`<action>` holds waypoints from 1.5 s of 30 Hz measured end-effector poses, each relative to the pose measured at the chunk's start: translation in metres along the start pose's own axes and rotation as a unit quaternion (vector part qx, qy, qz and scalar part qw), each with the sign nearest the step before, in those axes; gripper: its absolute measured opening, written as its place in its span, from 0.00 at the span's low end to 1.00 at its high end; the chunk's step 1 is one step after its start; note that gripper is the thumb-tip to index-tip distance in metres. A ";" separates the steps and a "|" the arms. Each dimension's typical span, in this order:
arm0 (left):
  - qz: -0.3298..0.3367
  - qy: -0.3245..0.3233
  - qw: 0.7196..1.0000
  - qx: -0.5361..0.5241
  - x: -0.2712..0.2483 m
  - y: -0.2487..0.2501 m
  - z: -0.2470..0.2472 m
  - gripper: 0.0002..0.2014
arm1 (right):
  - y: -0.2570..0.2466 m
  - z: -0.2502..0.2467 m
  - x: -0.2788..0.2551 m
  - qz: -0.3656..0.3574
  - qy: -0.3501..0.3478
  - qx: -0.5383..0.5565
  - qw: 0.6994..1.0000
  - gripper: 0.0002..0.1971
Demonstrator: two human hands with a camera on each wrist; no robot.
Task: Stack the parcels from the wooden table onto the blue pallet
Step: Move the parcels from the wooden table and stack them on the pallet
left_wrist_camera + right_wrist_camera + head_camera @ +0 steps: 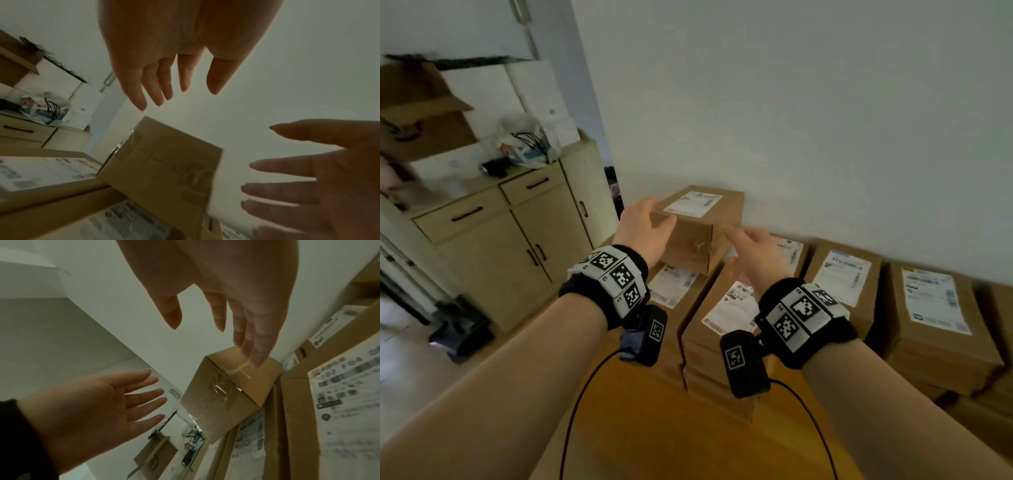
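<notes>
Looks like a home room w/ lots of stuff: cream cupboard (517, 219) w/ drawers, plastic bag (527, 144) on top, brown parcels (722, 308) along a plain white wall (791, 102).

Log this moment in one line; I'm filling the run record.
phase: reach | left hand: open | right hand: open | target: top parcel, not yet held | pallet: out of view

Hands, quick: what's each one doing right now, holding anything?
Left hand: open, fingers straight, holding nothing, beside the top parcel.
Right hand: open, fingers spread, holding nothing, on that parcel's other side.
</notes>
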State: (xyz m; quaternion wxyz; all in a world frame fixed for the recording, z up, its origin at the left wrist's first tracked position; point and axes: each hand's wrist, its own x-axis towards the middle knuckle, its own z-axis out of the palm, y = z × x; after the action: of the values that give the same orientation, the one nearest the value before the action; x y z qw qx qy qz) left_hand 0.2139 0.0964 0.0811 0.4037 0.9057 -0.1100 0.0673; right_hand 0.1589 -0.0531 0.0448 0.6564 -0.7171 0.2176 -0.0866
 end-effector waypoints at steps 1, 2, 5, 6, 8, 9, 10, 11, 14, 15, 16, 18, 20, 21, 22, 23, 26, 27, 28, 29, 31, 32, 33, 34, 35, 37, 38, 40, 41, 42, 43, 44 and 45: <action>-0.004 -0.002 1.000 0.000 0.016 -0.008 0.000 0.25 | -0.001 0.008 0.009 0.010 0.009 0.002 1.000 0.32; -0.009 -0.008 1.000 0.005 0.031 -0.017 0.000 0.26 | -0.001 0.015 0.017 0.021 0.022 0.006 1.000 0.32; -0.027 -0.046 0.998 0.013 0.073 -0.038 0.002 0.29 | -0.006 0.035 0.038 0.057 0.060 0.025 0.996 0.31; -0.038 -0.070 0.997 0.012 0.085 -0.045 0.004 0.30 | -0.006 0.042 0.045 0.073 0.070 0.038 0.994 0.30; -0.064 -0.116 0.991 0.014 0.104 -0.058 0.010 0.32 | -0.006 0.056 0.053 0.105 0.082 0.066 0.989 0.32; -0.070 -0.136 0.988 0.018 0.111 -0.063 0.013 0.32 | -0.005 0.062 0.058 0.119 0.085 0.079 0.986 0.33; -0.066 -0.155 0.985 0.019 0.117 -0.068 0.016 0.32 | -0.003 0.065 0.061 0.127 0.093 0.094 0.983 0.32; -0.063 -0.175 0.982 0.014 0.121 -0.070 0.019 0.32 | -0.001 0.067 0.065 0.132 0.103 0.104 0.980 0.28; -0.057 -0.214 0.975 -0.026 0.122 -0.072 0.025 0.26 | -0.003 0.068 0.064 0.123 0.118 0.090 0.981 0.13; -0.055 -0.219 0.974 -0.032 0.122 -0.070 0.025 0.26 | -0.005 0.066 0.063 0.119 0.122 0.084 0.982 0.12; -0.048 -0.220 0.974 -0.039 0.121 -0.068 0.026 0.25 | -0.006 0.064 0.062 0.112 0.128 0.079 0.982 0.11; -0.025 -0.214 0.974 -0.067 0.116 -0.060 0.024 0.21 | -0.012 0.058 0.054 0.103 0.134 0.080 0.982 0.07; 0.002 -0.200 0.976 -0.086 0.107 -0.046 0.022 0.19 | -0.015 0.046 0.042 0.095 0.140 0.097 0.981 0.06; 0.012 -0.194 0.977 -0.090 0.102 -0.040 0.022 0.18 | -0.015 0.038 0.036 0.089 0.141 0.103 0.981 0.07; 0.025 -0.189 0.977 -0.093 0.095 -0.033 0.023 0.17 | -0.016 0.030 0.029 0.081 0.142 0.110 0.980 0.07; 0.035 -0.187 0.977 -0.093 0.086 -0.024 0.025 0.16 | -0.015 0.020 0.021 0.074 0.146 0.115 0.980 0.07; 0.054 -0.182 0.978 -0.087 0.051 0.005 0.036 0.19 | -0.011 -0.018 -0.008 0.058 0.156 0.127 0.978 0.06; 0.057 -0.181 0.978 -0.088 0.036 0.016 0.041 0.20 | -0.008 -0.033 -0.019 0.053 0.158 0.124 0.978 0.07; 0.059 -0.179 0.978 -0.092 0.019 0.027 0.048 0.20 | -0.004 -0.049 -0.031 0.049 0.161 0.122 0.978 0.09; 0.061 -0.177 0.978 -0.095 0.001 0.039 0.054 0.20 | 0.001 -0.067 -0.044 0.044 0.163 0.123 0.978 0.10; 0.070 -0.169 0.978 -0.103 -0.038 0.063 0.073 0.19 | 0.015 -0.106 -0.069 0.032 0.161 0.123 0.979 0.15; 0.078 -0.166 0.977 -0.106 -0.059 0.076 0.083 0.19 | 0.023 -0.128 -0.083 0.027 0.164 0.120 0.979 0.17; 0.085 -0.163 0.977 -0.108 -0.080 0.089 0.094 0.19 | 0.029 -0.149 -0.098 0.024 0.167 0.120 0.978 0.16; 0.092 -0.160 0.976 -0.115 -0.101 0.103 0.105 0.19 | 0.036 -0.171 -0.112 0.019 0.168 0.119 0.978 0.16; 0.094 -0.158 0.975 -0.126 -0.122 0.117 0.116 0.18 | 0.042 -0.193 -0.126 0.013 0.167 0.115 0.979 0.15; 0.096 -0.164 0.973 -0.134 -0.161 0.143 0.134 0.17 | 0.052 -0.234 -0.154 0.012 0.168 0.112 0.979 0.14; 0.099 -0.171 0.972 -0.130 -0.178 0.155 0.141 0.18 | 0.055 -0.251 -0.167 0.017 0.174 0.119 0.977 0.14; 0.108 -0.187 0.969 -0.122 -0.208 0.178 0.150 0.18 | 0.061 -0.281 -0.192 0.022 0.185 0.132 0.974 0.15; 0.111 -0.194 0.967 -0.119 -0.220 0.187 0.154 0.18 | 0.064 -0.294 -0.204 0.021 0.189 0.136 0.972 0.16; 0.116 -0.198 0.966 -0.121 -0.232 0.196 0.158 0.19 | 0.067 -0.306 -0.215 0.018 0.192 0.137 0.971 0.18; 0.122 -0.202 0.964 -0.123 -0.244 0.204 0.161 0.20 | 0.070 -0.317 -0.227 0.015 0.196 0.139 0.971 0.18; 0.129 -0.207 0.962 -0.124 -0.256 0.211 0.164 0.20 | 0.074 -0.327 -0.238 0.014 0.203 0.142 0.969 0.18; 0.139 -0.214 0.959 -0.125 -0.269 0.218 0.166 0.20 | 0.077 -0.335 -0.250 0.014 0.212 0.146 0.966 0.18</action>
State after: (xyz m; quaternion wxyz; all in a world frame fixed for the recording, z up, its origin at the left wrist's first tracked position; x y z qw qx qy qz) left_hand -0.0955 -0.1301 0.0698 0.4673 0.8172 -0.3261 -0.0867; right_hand -0.2166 -0.2532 0.0509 0.6941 -0.5759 0.3466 -0.2578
